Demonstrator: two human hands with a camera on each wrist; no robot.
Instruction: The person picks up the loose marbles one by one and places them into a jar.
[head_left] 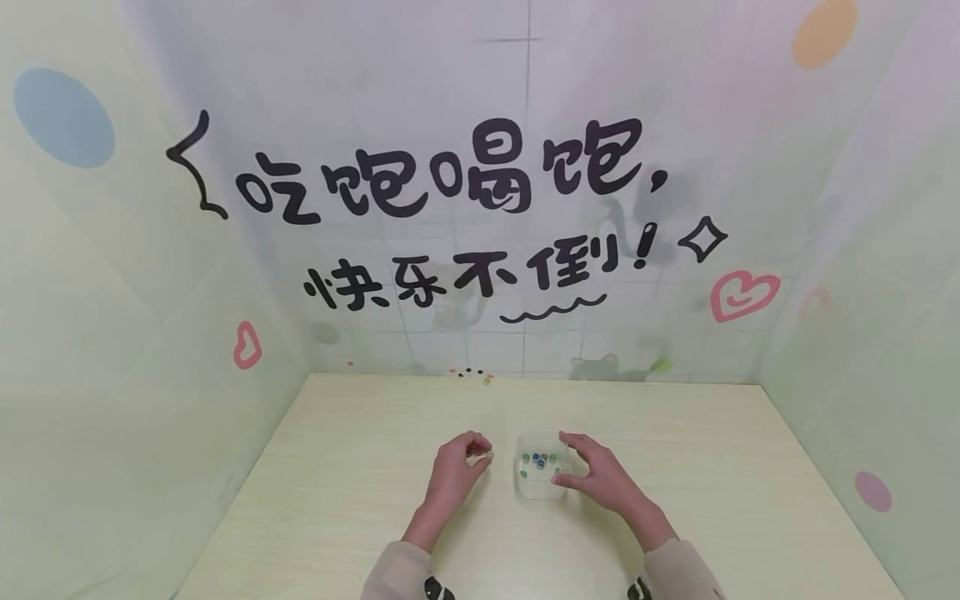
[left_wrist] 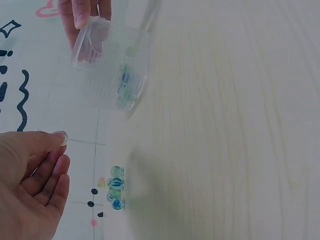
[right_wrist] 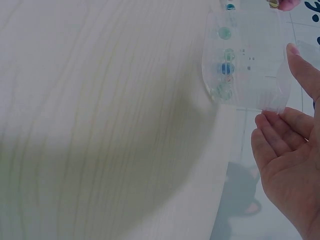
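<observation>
"Where's the glass marble?"
"Pinched at the thumb tip of the left hand, just left of the clear plastic box and apart from it."
"And the right hand?"
"Thumb and fingers clamped on the box's right side. The box stands on the wood-grain table."
"Anything inside?"
"Several loose marbles – green and blue ones – on its floor. Another small cluster of marbles sits on the table near the left hand."
"Beyond that?"
"Beige sleeves at both wrists, and a pale backdrop behind – black Chinese lettering, pink hearts."
</observation>
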